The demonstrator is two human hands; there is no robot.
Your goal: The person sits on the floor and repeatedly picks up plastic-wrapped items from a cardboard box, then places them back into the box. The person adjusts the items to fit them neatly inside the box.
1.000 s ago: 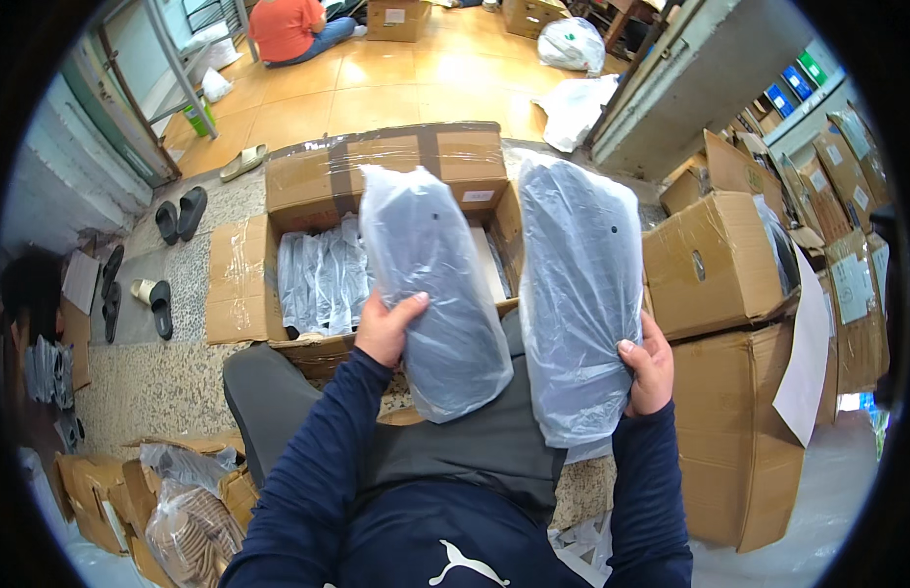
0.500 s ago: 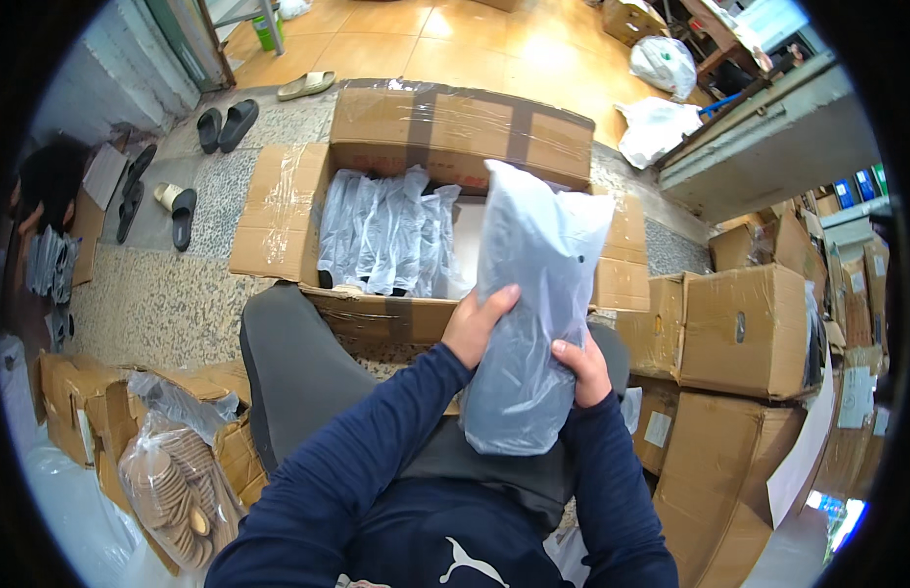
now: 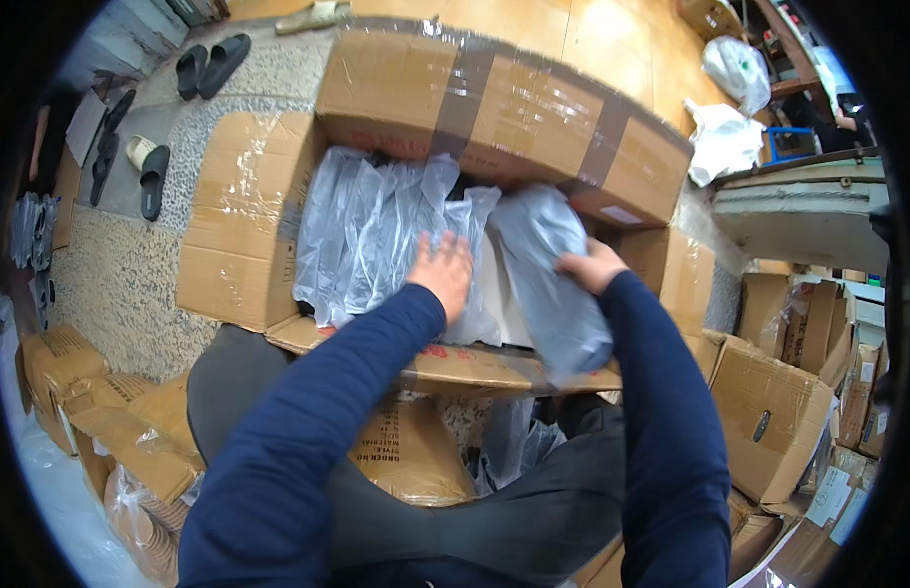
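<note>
An open cardboard box (image 3: 244,220) stands before my knees, its flaps folded outward. Inside, several frosted plastic bags (image 3: 362,230) with dark contents stand packed side by side toward the left. My left hand (image 3: 443,274) rests against the right end of that row, its fingers spread. With my right hand (image 3: 594,267) I grip a similar frosted plastic bag (image 3: 548,265) by its right edge. This bag is tilted over the right part of the box, its lower end above the near flap. What exactly it contains is blurred.
Dark slippers (image 3: 225,64) lie on the speckled floor to the left. More cardboard boxes (image 3: 768,416) are stacked at the right, and a taped carton (image 3: 411,451) sits between my legs. At the lower left stand torn cartons (image 3: 142,412) and bagged tan soles (image 3: 146,529).
The bag has gone from both hands, in front of my chest, down into the box's right side. My left hand has let go of it and moved onto the packed bags. The view has shifted closer.
</note>
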